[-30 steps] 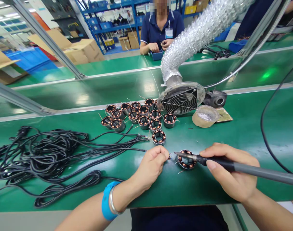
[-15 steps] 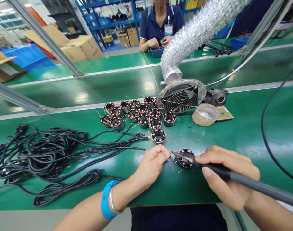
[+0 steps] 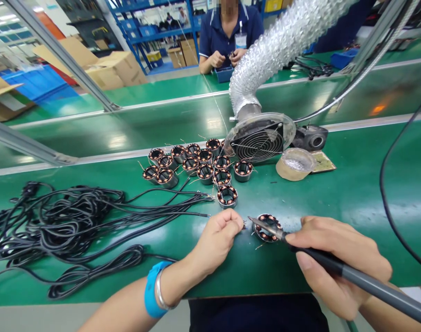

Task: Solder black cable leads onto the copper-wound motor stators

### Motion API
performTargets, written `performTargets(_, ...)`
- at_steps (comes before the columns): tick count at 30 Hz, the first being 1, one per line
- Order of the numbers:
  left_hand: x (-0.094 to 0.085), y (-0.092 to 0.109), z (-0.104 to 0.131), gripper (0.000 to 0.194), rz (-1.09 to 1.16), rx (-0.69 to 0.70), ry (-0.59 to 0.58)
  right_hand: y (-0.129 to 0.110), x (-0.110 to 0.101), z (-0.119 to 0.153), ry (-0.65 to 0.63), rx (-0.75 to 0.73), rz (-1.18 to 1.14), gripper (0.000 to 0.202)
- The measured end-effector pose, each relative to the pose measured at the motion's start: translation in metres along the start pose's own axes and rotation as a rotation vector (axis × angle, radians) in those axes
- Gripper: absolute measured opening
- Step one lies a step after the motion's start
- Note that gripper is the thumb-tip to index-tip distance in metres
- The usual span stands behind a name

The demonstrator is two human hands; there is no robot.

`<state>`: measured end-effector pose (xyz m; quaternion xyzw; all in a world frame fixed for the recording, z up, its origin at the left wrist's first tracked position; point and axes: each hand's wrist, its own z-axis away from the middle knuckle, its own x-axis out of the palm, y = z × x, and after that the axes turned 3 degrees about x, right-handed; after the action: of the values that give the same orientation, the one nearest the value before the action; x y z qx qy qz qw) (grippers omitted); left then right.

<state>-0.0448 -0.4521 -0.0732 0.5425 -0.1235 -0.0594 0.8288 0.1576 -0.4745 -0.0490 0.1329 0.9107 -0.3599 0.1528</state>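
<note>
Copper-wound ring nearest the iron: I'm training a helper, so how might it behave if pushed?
The ring would probably slide rather than tip, being low and broad. Its metal-looking wall and copper windings may suggest heft. The thin wire end beside it may bend easily.

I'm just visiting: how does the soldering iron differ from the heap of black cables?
The soldering iron is straight and pointed; the black cables are looped and tangled.
The soldering iron is held in the right hand; the heap of black cables lies on the green tabletop.
The soldering iron has a black and grey handle; the cables look mostly black.
Both are long and slender.
</note>
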Motion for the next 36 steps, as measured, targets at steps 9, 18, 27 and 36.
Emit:
performTargets(9,0.0,0.002,0.0,0.021,0.016,-0.013,0.002,0.002,0.0,-0.004,0.022,-0.018,-0.022,0.026)
performTargets(18,-0.001,-0.002,-0.001,0.02,0.019,-0.016,-0.011,0.011,0.001,-0.006,0.107,-0.112,-0.045,0.04)
performTargets(27,-0.003,0.001,0.001,0.031,0.025,-0.018,-0.121,0.023,0.019,-0.01,-0.14,0.117,-0.046,0.032)
performTargets(36,-0.011,-0.005,0.004,0.041,-0.066,0.086,-0.214,0.02,0.032,-0.023,-0.291,0.074,-0.097,0.023)
